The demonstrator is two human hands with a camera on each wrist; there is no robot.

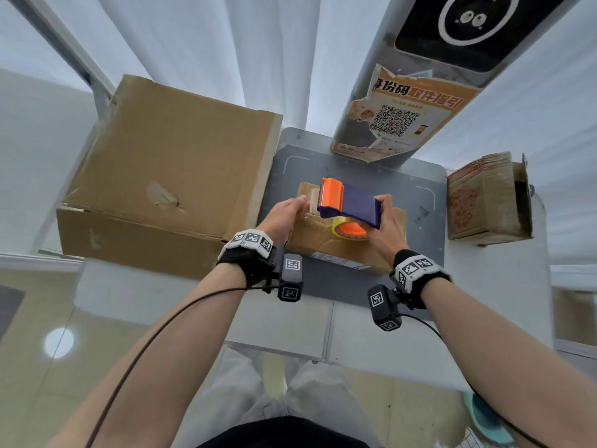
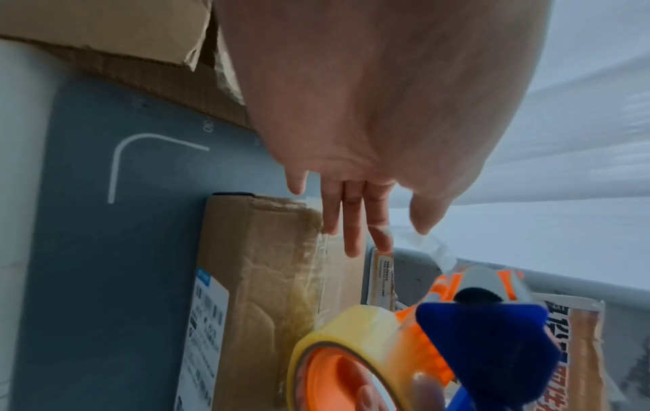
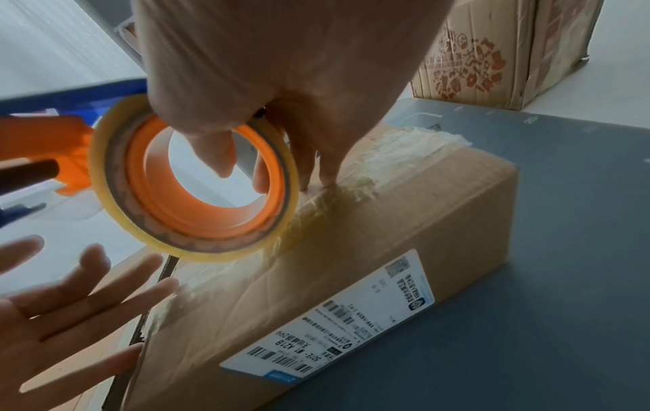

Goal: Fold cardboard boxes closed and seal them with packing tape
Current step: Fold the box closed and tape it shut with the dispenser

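Observation:
A small cardboard box [image 1: 323, 242] [image 2: 267, 278] [image 3: 387, 236] lies shut on the grey mat [image 1: 423, 195], with wrinkled clear tape along its top seam and a white shipping label [image 3: 334, 314] on its near side. My right hand [image 1: 382, 221] [image 3: 281, 69] grips an orange and blue tape dispenser [image 1: 349, 203] [image 2: 492, 342] just above the box, thumb through the yellowish roll [image 3: 190, 189]. My left hand [image 1: 292, 205] [image 2: 351, 139] [image 3: 63, 306] hovers at the box's left end with fingers straight. A strip of clear tape [image 2: 422, 244] runs from the dispenser to its fingertips.
A large closed cardboard box [image 1: 168, 176] stands directly left of the mat. A smaller printed box [image 1: 484, 202] sits at the right. A grey column with a QR poster [image 1: 397, 118] rises behind the mat, white curtains beyond. The table's front edge is near my wrists.

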